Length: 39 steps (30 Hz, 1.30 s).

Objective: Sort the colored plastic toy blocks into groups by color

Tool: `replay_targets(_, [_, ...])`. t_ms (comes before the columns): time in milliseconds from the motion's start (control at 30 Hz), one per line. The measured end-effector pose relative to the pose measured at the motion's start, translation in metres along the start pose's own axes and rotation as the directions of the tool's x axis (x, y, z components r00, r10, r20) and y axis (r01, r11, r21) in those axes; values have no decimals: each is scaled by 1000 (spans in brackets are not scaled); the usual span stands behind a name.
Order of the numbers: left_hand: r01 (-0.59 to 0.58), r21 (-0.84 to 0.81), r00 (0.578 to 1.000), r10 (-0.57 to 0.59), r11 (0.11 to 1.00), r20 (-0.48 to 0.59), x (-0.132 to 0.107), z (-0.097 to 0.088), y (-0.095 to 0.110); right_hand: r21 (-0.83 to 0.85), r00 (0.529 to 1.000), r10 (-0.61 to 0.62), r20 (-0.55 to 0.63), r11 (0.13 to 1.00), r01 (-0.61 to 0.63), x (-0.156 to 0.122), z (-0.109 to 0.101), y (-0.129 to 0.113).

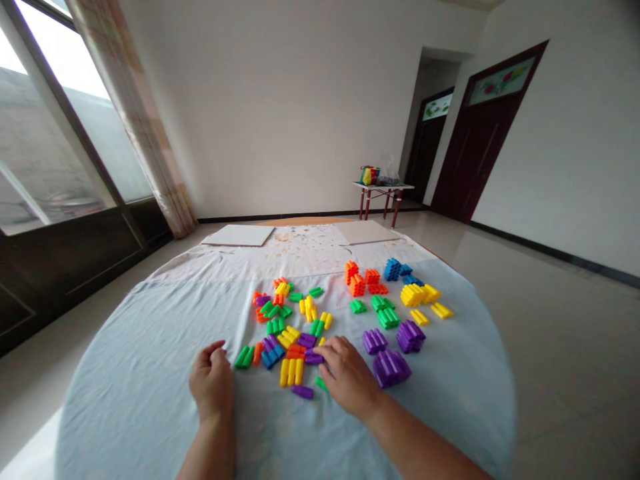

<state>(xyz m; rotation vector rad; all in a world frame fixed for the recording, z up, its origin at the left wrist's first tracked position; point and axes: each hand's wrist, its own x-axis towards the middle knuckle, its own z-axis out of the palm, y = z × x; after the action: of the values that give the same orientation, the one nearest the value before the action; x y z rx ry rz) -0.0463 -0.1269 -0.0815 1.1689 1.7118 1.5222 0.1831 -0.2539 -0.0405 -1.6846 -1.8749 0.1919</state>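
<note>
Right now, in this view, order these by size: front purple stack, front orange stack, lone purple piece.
Largest: front purple stack. Then front orange stack and lone purple piece: these two look alike, and nearness makes it unsure.

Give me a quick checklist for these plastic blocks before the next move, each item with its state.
Left hand free, nothing visible in it: ok.
Right hand secure on the purple block: cannot tell, the fingers hide the contact.
Colour groups on the right, such as the orange blocks, kept apart: ok.
Block pile ahead of the hands sorted by colour: not ok, colours mixed.
Pale blue tablecloth lying flat: ok, slight wrinkles only.
</note>
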Motion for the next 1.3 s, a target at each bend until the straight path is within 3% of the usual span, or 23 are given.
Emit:
replay_targets(300, [1, -3, 1000, -1, 1000, 17, -4, -2, 7, -15, 998, 57, -35, 998, -57, 7, 15, 5])
replay_targets(633, [29, 83, 999, -30, 996, 15, 3, -3, 0, -1, 1000, -22, -11, 1000, 22, 9, 11, 0])
replay_targets(833, [52, 103, 999, -53, 993, 11, -2, -4, 8, 151, 994, 21, -107, 989, -4, -13, -35, -4])
replay_targets(967, [53, 100, 998, -54, 994, 16, -5, -3, 15, 135, 972, 108, -206, 988, -81, -19, -80, 20])
replay_targets(1100, [76, 99, 997, -75, 992, -9, -3, -2, 14, 64, 967, 158, -199, 987, -148, -14, -117, 45])
replay_targets(1300, [61, 105, 998, -58, 993, -37, -1, -2, 10, 22, 969, 190, -158, 982, -189, -40, -135, 62])
